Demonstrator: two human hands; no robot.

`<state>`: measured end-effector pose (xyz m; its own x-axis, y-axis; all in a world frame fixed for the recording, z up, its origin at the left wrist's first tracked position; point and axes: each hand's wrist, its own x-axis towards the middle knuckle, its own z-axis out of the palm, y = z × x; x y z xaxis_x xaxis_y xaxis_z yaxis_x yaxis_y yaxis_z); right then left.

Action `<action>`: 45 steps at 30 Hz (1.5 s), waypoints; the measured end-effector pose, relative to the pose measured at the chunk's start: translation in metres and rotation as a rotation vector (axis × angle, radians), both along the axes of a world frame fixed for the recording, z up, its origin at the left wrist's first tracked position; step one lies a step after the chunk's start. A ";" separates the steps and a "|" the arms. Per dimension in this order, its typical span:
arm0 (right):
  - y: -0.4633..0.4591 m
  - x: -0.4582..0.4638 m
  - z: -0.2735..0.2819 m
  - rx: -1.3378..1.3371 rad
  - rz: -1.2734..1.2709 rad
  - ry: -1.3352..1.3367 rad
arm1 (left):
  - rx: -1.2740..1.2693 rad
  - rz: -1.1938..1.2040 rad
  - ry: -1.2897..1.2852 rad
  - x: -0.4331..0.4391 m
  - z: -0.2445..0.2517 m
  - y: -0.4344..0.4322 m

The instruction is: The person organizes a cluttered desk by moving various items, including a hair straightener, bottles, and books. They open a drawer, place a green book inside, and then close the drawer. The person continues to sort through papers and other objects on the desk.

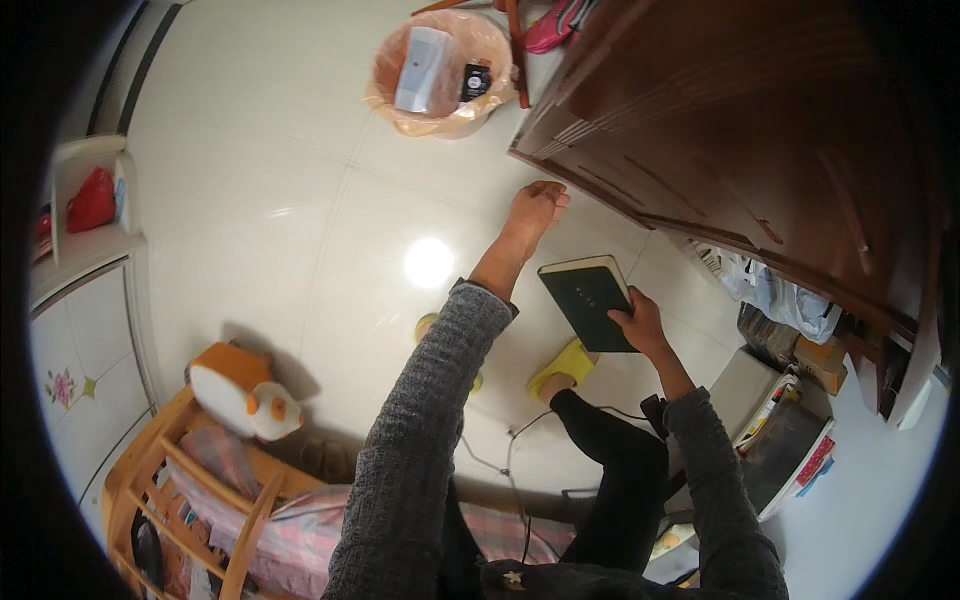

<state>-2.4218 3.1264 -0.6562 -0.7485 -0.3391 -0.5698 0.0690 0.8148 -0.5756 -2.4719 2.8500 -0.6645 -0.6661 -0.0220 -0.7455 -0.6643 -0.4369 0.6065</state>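
My right hand (641,321) grips a dark green hardcover book (589,304) by its lower right side, thumb on the cover. The book is closed, with light page edges showing and small writing on its front. My left hand (538,204) reaches forward past the book, near the bottom edge of a dark brown wooden cabinet (720,150). Its fingers are partly curled, and whether they touch the cabinet or hold anything is hidden by the angle.
A lined wastebasket (382,105) with discarded boxes stands ahead. A plush toy (240,390) rests by a wooden bed frame (172,450) at lower left. Cables (510,450) run across the floor near my yellow slippers (566,367). Plastic bags (787,300) and boxes sit at right.
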 end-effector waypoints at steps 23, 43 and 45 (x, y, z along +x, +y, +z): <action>0.094 -0.026 -0.225 0.066 0.048 -0.358 | 0.663 0.526 0.223 -0.058 -0.138 0.113; 0.147 0.017 -0.228 -0.068 -0.027 0.137 | 0.606 0.588 0.339 -0.064 -0.152 0.126; 0.158 0.022 -0.221 -0.060 -0.112 0.094 | 0.597 0.634 0.330 -0.054 -0.152 0.129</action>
<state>-2.3994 3.2839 -0.8773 -0.8330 -0.2815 -0.4763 0.1011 0.7689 -0.6313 -2.5262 2.9792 -0.8162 -0.8409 -0.1281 -0.5257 -0.0288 -0.9596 0.2798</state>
